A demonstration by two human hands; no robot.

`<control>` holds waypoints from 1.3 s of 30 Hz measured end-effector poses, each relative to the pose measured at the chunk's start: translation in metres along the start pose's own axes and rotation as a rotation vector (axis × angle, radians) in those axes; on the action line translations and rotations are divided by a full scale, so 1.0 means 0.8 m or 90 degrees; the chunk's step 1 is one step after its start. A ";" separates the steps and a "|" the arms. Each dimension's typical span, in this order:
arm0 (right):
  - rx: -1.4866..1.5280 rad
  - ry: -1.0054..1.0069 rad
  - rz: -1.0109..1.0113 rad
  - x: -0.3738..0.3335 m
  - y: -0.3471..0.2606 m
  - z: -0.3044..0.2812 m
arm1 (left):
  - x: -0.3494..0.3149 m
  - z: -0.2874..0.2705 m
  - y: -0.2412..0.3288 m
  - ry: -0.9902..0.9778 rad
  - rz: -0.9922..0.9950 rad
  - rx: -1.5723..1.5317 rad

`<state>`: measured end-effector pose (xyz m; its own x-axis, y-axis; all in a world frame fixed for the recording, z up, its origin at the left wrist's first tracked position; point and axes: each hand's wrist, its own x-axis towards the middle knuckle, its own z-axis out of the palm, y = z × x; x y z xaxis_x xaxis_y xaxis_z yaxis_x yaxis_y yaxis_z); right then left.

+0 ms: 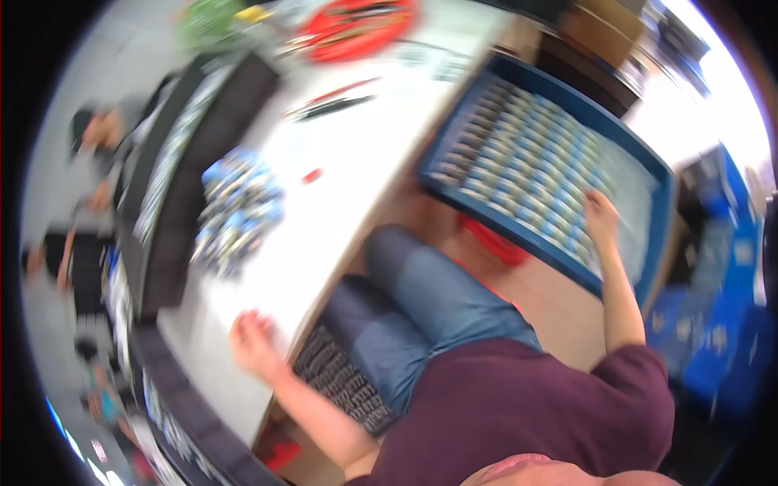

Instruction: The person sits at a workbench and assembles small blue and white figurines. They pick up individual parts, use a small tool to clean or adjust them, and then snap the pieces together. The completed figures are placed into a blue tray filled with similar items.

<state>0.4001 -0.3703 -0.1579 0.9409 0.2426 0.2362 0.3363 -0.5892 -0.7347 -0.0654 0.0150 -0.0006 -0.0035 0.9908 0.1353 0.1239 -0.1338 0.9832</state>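
Note:
My right hand (601, 217) is over the blue tray (535, 235) on the right, at the edge of its rows of small parts (527, 154). Its fingers are drawn together; whatever they hold, if anything, is hidden. The parts are small, rounded and coloured white, blue and dark, lined up in several rows. My left hand (255, 344) hovers at or rests on the near left of the white table (324, 219), smeared by motion, so its finger state is unclear. Beyond it lies a loose heap of similar blue and white parts (239, 206).
A red dish (356, 36) with tools stands at the far end of the table. Pen-like tools (332, 104) and a small red piece (312, 175) lie nearer. Dark bins (174, 194) line the left edge, with people beyond. Blue boxes (713, 340) stand at far right.

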 end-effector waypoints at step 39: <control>0.524 -0.774 -0.355 -0.175 -0.546 0.248 | 0.199 0.056 0.042 -0.056 0.344 0.552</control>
<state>0.1139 0.0056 0.0038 -0.0202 0.9679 0.2504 0.1228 0.2510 -0.9602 -0.0171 0.1692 0.0487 0.3337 0.8052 0.4901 0.7621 -0.5365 0.3624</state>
